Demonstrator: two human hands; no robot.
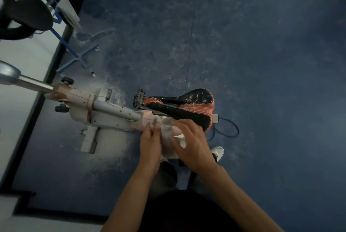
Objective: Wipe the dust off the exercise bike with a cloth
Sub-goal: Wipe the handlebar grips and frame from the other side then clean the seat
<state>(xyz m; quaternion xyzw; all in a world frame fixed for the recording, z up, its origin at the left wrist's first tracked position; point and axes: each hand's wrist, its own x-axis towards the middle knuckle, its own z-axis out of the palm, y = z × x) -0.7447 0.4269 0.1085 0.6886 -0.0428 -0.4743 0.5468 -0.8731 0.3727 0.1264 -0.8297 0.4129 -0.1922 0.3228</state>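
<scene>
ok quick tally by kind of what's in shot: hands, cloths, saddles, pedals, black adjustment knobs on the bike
hands: 2, left hand and right hand
white cloth: 1
saddle: 1
pedals: 1 visible
black adjustment knobs: 2
total: 7

White cloth (169,131), black saddle (189,108) with orange trim and pale stitching, seemingly pale-pink bike frame (104,110), mottled blue floor (262,63)

No text, label, brand, number or sign can be read anywhere. The black and orange padded bike saddle (189,108) carries only pale stitched lines and white specks, no legible lettering.
</scene>
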